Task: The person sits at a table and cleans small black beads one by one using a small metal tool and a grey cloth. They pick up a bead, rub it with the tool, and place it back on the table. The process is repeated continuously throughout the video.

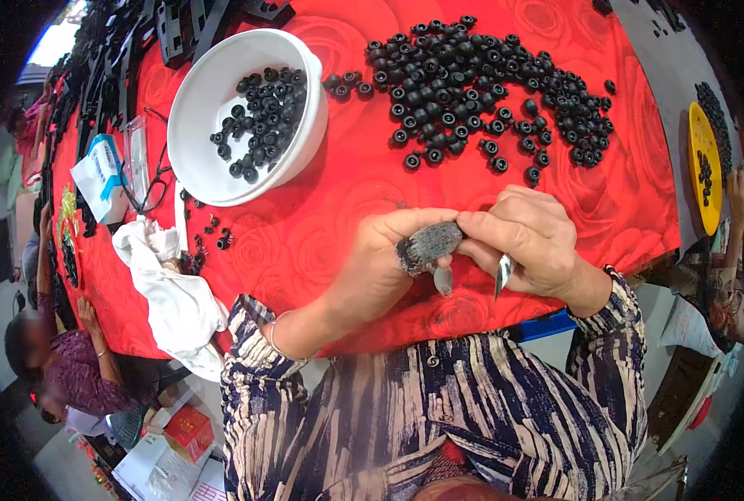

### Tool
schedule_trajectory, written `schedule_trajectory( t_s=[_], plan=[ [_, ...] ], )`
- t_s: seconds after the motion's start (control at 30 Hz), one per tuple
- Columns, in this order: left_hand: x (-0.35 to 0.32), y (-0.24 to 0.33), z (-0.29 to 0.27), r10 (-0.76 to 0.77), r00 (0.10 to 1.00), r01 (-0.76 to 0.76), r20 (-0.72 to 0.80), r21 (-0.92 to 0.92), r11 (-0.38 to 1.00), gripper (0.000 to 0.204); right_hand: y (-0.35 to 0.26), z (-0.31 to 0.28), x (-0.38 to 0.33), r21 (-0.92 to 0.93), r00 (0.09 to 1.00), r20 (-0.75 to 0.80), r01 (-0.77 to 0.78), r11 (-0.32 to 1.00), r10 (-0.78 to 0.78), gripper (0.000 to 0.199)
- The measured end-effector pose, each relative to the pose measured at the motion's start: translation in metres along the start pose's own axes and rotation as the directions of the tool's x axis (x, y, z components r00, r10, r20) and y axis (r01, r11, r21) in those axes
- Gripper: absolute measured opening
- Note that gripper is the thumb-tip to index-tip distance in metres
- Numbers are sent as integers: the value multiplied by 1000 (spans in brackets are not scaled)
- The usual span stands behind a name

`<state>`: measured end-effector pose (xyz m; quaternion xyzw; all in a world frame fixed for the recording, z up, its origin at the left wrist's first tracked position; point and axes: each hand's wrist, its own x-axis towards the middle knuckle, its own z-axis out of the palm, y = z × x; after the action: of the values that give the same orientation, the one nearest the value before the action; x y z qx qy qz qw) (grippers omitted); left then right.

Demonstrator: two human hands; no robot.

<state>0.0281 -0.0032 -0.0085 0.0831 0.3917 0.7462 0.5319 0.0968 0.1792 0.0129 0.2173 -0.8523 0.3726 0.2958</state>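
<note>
left hand (372, 259): closed, thumb along the top, has the dark grey piece (432, 245) at its 3 o'clock. far side is hidden, can't tell how the other fingers sit. right hand (526, 238): thumb and fingers pinched nearly shut at the piece's 1 to 2 o'clock end, also holding a metal blade (504, 272) that points to 6 o'clock. a light grey tip (444, 281) pokes out under the piece; can't tell what it is.

handling, my read: piece is light, surface looks rough and dusty, so good grip, low slip risk. probably has some give; not fragile. hold it by the 9 o'clock end, thumb on top, fingers under, clear of the edge. blade is stiff, thin, likely slick and sharp; grip well back from the tip.

around: black parts (464, 92) piled at 12 to 1 o'clock on the red-covered counter (347, 179), white bowl (205, 92) with more at 10.
</note>
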Motion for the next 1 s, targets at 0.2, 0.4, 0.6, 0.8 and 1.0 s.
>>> schedule_trajectory(
  t_s=[0.2, 0.4, 0.6, 0.8, 1.0],
  plan=[
    [-4, 0, 6, 51, 997, -56, -49, -101, 993, 25, 1, 1, -3, -36, 997, -8, 71, 997, -71, 31],
    [-2, -2, 9, 63, 993, -70, -99, -67, 995, 25, 1, 3, -4, -50, 997, -34, 63, 997, -65, 28],
    [-1, -1, 1, 89, 995, -90, -41, -27, 996, 24, -2, 2, -1, 6, 1000, 17, -16, 1000, 16, 26],
    [1, 4, -4, 123, 992, -124, -14, -54, 991, 25, -7, -12, 11, 336, 877, 235, -477, 812, 419, 24],
    [1, 3, -4, 131, 991, -132, -17, -47, 990, 28, -2, -11, 7, 210, 834, 285, -535, 818, 472, 16]
  ],
)
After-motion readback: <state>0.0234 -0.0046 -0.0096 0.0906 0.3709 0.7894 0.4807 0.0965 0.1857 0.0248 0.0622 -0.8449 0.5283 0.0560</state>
